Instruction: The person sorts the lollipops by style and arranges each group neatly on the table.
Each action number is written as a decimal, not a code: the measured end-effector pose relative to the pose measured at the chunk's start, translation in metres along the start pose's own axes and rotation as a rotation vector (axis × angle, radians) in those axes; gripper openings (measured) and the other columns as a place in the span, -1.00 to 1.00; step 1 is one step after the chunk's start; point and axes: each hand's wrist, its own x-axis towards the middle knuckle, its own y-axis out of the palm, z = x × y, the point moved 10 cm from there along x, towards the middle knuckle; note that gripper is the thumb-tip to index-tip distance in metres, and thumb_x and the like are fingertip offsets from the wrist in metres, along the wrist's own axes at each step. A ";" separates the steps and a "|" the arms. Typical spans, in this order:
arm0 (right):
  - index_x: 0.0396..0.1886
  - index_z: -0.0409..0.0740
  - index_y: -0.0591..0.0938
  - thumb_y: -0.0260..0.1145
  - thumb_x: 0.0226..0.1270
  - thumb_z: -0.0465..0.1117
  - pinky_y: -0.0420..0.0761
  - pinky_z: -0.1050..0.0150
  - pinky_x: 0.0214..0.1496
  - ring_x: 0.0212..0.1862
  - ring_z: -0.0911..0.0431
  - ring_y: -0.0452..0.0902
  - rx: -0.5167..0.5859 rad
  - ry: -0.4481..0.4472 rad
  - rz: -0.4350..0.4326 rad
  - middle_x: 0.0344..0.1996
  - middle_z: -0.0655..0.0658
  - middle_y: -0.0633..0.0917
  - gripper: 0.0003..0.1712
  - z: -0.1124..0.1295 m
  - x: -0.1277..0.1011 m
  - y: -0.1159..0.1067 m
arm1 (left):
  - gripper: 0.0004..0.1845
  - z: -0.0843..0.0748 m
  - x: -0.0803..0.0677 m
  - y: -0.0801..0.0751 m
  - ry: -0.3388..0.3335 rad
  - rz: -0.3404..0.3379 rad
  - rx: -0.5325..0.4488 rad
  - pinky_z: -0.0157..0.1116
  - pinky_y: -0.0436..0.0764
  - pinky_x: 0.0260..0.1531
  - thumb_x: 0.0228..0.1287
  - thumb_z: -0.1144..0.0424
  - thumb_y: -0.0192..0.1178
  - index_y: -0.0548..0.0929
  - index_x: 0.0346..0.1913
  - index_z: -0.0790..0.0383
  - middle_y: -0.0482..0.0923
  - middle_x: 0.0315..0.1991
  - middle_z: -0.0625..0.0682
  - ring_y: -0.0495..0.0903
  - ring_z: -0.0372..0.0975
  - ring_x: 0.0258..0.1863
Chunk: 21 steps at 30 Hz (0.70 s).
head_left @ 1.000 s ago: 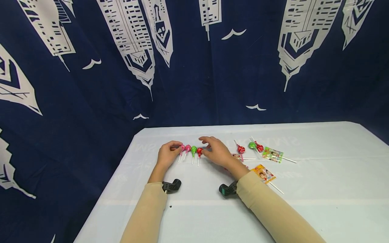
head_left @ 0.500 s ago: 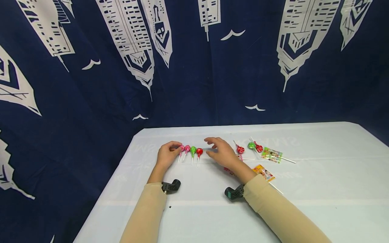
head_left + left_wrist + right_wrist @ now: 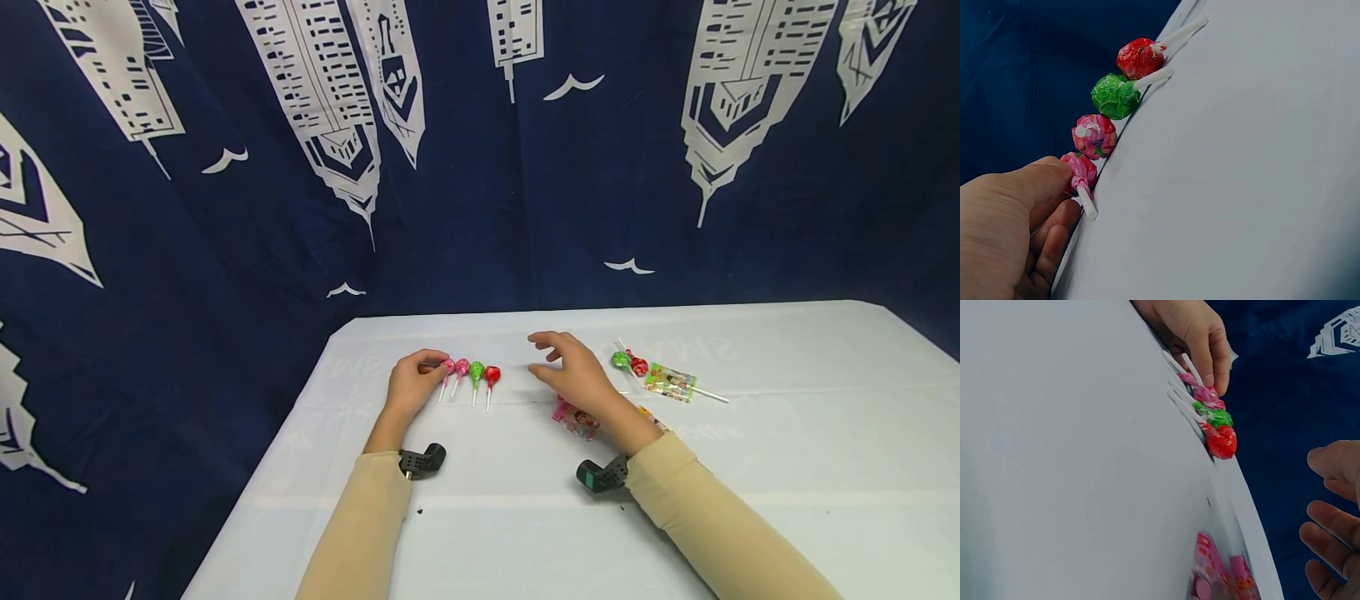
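Observation:
Several wrapped lollipops lie in a row on the white table (image 3: 787, 467): two pink (image 3: 448, 367) (image 3: 462, 367), a green one (image 3: 477, 369) and a red one (image 3: 492, 374). My left hand (image 3: 412, 385) pinches the head of the leftmost pink lollipop (image 3: 1080, 169), thumb on its wrapper, fingers curled beside the stick. The green lollipop (image 3: 1114, 96) and red lollipop (image 3: 1139, 58) lie past it. My right hand (image 3: 573, 375) hovers open with fingers spread and holds nothing, to the right of the row. A pink flat packet (image 3: 576, 417) lies by its wrist.
Loose sweets lie right of my right hand: a green lollipop (image 3: 620, 359), a red lollipop (image 3: 639, 365) and a green flat packet lollipop (image 3: 671, 382). An orange packet (image 3: 654, 419) is mostly hidden by my forearm. A dark blue curtain (image 3: 480, 167) hangs behind the table.
My right hand has drawn away from the red lollipop at the row's end and moved right, now covering a loose red lollipop. The left hand has stayed put.

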 end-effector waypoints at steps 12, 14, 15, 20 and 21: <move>0.21 -0.06 0.50 0.37 0.21 -0.16 0.53 0.00 0.01 0.02 -0.07 0.54 -0.033 0.010 -0.012 0.10 -0.17 0.59 -0.45 -0.016 -0.008 -0.023 | -0.83 -0.002 -0.001 0.000 -0.002 0.000 0.010 -0.32 0.50 -0.25 0.20 0.15 0.32 0.73 -0.15 0.01 0.71 -0.18 -0.01 0.58 -0.19 -0.26; 0.21 -0.07 0.51 0.38 0.21 -0.17 0.54 0.03 -0.02 -0.01 -0.06 0.55 -0.049 0.002 -0.017 0.08 -0.17 0.60 -0.46 -0.018 -0.009 -0.025 | -0.83 -0.002 -0.001 0.000 -0.003 0.003 0.009 -0.33 0.50 -0.25 0.20 0.15 0.32 0.73 -0.15 0.01 0.70 -0.18 -0.01 0.58 -0.19 -0.26; 0.20 -0.08 0.52 0.38 0.21 -0.17 0.54 0.05 -0.03 -0.02 -0.06 0.55 -0.055 -0.003 -0.017 0.08 -0.17 0.60 -0.46 -0.019 -0.010 -0.027 | -0.83 -0.002 -0.001 0.000 -0.004 0.004 0.010 -0.33 0.50 -0.25 0.20 0.15 0.32 0.73 -0.14 0.01 0.70 -0.18 -0.01 0.58 -0.19 -0.26; 0.17 -0.07 0.54 0.38 0.20 -0.18 0.51 0.11 -0.08 -0.04 -0.06 0.54 -0.067 0.003 -0.015 0.07 -0.17 0.59 -0.49 -0.026 -0.015 -0.034 | -0.83 -0.003 -0.001 -0.001 0.006 -0.003 0.008 -0.33 0.50 -0.26 0.20 0.16 0.32 0.73 -0.14 0.02 0.71 -0.18 -0.01 0.59 -0.20 -0.26; 0.17 -0.06 0.54 0.38 0.19 -0.18 0.51 0.12 -0.08 -0.04 -0.05 0.54 -0.068 0.010 -0.013 0.07 -0.16 0.59 -0.49 -0.027 -0.016 -0.035 | -0.83 -0.003 -0.001 -0.001 0.010 -0.003 0.006 -0.33 0.50 -0.26 0.19 0.16 0.32 0.73 -0.14 0.02 0.71 -0.18 -0.01 0.60 -0.20 -0.26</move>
